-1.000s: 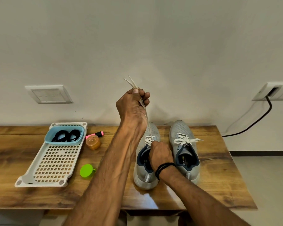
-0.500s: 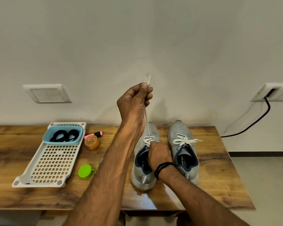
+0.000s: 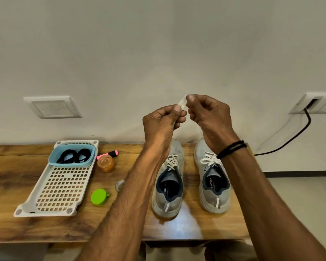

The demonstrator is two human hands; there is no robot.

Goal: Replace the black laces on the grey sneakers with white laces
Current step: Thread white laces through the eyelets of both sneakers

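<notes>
Lace ends (image 3: 182, 102), white and flat, sit in the upper middle of the frame, raised well above the sneakers and pinched between both hands. My left hand (image 3: 161, 122) has its fingers (image 3: 181, 115) curled and clamped on the lace. My right hand (image 3: 210, 114), the one with the black wrist cord (image 3: 231, 148), pinches the tips just beside it, thumb on top. I judge this lace as light, limp and a little slick: it carries no weight, flops wherever it is not held, and can slide through a loose pinch. The stiff tips look the best place to hold it for threading or evening up, with tension kept along the strands running down to the middle sneaker (image 3: 167, 187), whose eyelets already carry white. The sneaker to its right (image 3: 214, 178) wears a tied white bow. Both stand on the wooden surface (image 3: 11, 176), toes toward the wall (image 3: 158, 44). At left, the black laces (image 3: 72, 157) lie coiled in a blue tub (image 3: 53, 161) on a white slotted tray (image 3: 60, 189), with an orange jar (image 3: 105, 163) and green lid (image 3: 99, 196) near.
</notes>
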